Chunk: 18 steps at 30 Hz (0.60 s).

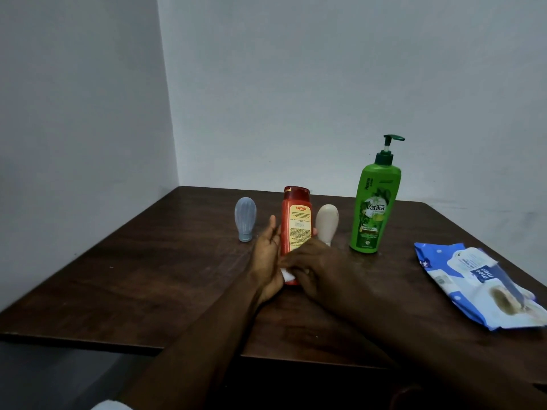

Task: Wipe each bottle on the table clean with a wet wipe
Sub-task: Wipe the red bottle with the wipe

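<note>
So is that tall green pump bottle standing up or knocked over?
Upright. The green pump bottle stands on its base on the table, with its pump head at the top.

The dark table [148,291] bears a grey-blue bottle [245,218], a beige bottle [327,223], a green pump bottle [374,208] and a wipes pack [473,285].

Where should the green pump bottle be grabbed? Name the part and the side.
Probably the broad middle of the green pump bottle, coming from the right side in the view. It stands upright, the body is broad and even there, and the beige tube stands close on its left. Avoid the thin pump neck: it could press down.
</note>
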{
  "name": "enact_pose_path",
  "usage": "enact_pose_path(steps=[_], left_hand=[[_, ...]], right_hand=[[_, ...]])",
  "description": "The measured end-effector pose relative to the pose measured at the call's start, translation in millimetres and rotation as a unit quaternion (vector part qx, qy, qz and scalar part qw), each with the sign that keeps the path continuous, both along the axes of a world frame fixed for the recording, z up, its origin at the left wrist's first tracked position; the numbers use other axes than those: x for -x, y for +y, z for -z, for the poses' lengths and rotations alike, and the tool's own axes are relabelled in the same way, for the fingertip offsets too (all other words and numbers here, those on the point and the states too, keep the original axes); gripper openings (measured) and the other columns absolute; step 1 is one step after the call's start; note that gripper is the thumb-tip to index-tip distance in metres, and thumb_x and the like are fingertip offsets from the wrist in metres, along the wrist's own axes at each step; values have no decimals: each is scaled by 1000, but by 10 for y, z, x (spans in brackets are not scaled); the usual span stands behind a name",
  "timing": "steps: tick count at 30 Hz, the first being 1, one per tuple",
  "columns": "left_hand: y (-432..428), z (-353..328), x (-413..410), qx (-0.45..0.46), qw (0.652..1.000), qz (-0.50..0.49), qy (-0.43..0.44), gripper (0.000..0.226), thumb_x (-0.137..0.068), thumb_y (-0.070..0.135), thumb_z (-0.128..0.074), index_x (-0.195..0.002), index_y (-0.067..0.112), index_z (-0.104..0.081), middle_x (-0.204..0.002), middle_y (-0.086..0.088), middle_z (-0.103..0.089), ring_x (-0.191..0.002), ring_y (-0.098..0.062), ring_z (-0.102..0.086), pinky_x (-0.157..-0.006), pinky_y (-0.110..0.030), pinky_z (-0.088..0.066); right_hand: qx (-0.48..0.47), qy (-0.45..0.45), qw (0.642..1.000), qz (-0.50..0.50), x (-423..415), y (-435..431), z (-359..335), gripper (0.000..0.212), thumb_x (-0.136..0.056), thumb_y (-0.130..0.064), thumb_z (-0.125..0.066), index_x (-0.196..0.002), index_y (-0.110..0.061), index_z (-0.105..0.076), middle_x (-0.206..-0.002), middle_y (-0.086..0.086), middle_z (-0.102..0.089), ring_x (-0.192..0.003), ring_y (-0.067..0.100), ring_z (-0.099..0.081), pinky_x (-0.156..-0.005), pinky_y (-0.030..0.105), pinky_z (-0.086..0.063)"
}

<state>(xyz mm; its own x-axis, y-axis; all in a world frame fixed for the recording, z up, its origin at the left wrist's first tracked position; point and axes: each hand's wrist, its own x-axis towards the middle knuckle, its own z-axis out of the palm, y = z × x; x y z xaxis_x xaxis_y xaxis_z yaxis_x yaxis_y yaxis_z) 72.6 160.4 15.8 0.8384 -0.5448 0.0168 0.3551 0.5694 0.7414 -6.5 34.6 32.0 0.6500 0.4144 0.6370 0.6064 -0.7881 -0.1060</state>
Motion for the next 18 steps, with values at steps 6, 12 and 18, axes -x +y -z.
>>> enact_pose_path(steps=[6,12,18], left_hand=[[23,36,-30,10,1000,-2,-27,92,-87,81,-29,-137,10,-58,-132,-19,-62,-122,-34,-60,-104,-51,-43],[12,37,-68,-9,999,0,-37,94,-82,88,-19,-136,22,-60,-128,-17,-65,-113,-34,-63,-97,-56,-47],[-5,32,-30,16,999,-1,-31,95,-83,86,-23,-135,16,-61,-134,-18,-62,-129,-37,-55,-111,-58,-37]], right_hand=[[-45,-49,997,41,-418,67,-521,22,-81,-2,-72,-99,-12,-78,-94,6,-75,-92,18,-61,-83,29,-49],[-71,-52,993,82,-733,60,-751,20,-87,-8,-66,-103,-12,-78,-99,5,-75,-97,21,-62,-83,36,-51],[-28,-46,996,66,-541,99,-596,21,-88,-4,-66,-104,-12,-77,-99,7,-74,-102,23,-59,-82,33,-48]])
